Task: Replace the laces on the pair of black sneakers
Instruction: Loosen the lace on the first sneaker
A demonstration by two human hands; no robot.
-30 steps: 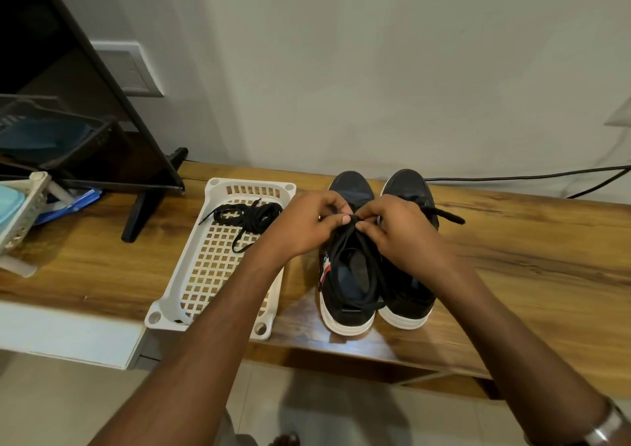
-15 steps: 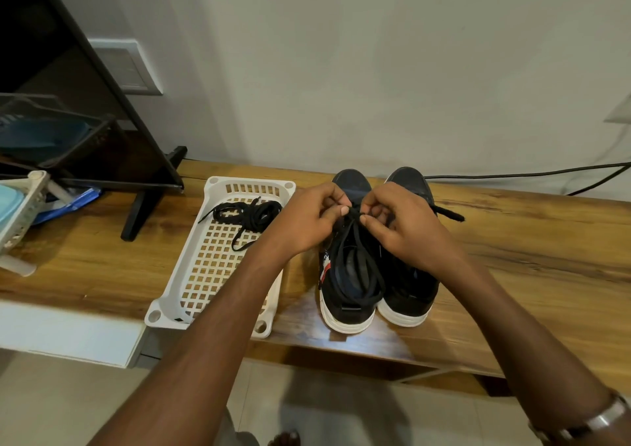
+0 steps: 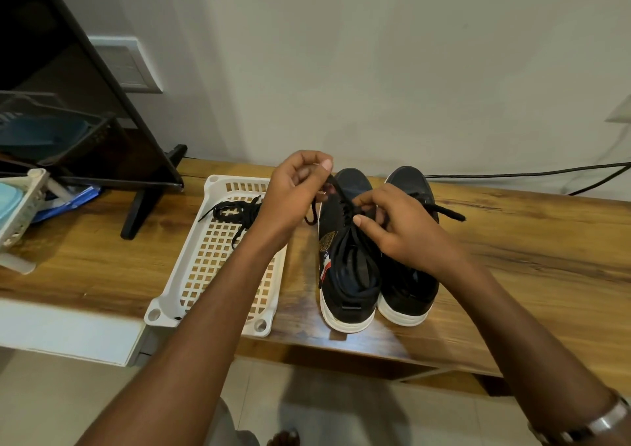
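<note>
In the head view, the left hand (image 3: 295, 193) has risen from the shoe since half a second ago and now pinches one end of the black flat lace (image 3: 336, 186), pulling it up and out of the front eyelets of the left black canvas sneaker with white sole (image 3: 345, 257). The right hand (image 3: 401, 230) pinches the lace at the eyelets, beside the right black sneaker (image 3: 409, 288). Both stand on the brown wooden bench (image 3: 529, 257). I judge the old lace is coming loose; another black lace bundle (image 3: 235, 211) waits in the white plastic lattice tray (image 3: 211, 261)
</note>
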